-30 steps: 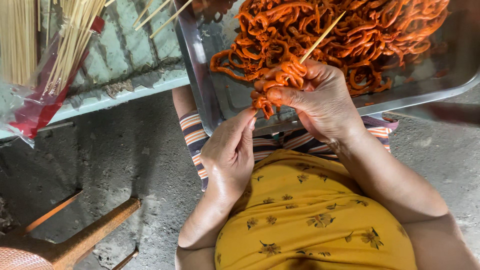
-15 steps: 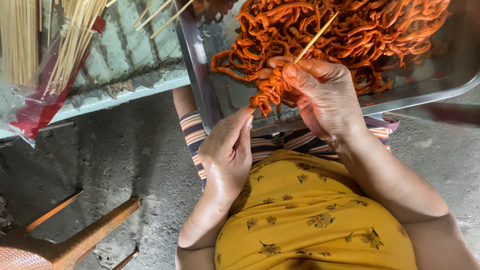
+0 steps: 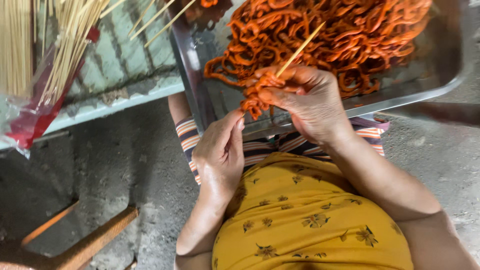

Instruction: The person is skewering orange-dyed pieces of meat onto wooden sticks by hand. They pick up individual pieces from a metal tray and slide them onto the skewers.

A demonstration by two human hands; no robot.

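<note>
right hand (image 3: 307, 102): grip closed on skewer (image 3: 300, 50), steadying orange strips (image 3: 257, 92) | left hand (image 3: 220, 150): fingertips pinching skewer's lower end (threading) | tray (image 3: 440, 85) close

A thin pale bamboo skewer (image 3: 300, 49) slants up beyond the right hand's knuckles, a bunched orange-red strip of marinated meat (image 3: 256, 95) threaded just below its fingertips.

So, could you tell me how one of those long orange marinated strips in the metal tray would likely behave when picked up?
The orange strips would probably be floppy: they coil and loop in the metal tray. They look glossy, so likely slippery. The piece bunched on the thin wooden skewer in the right hand folds easily, suggesting softness.
</note>
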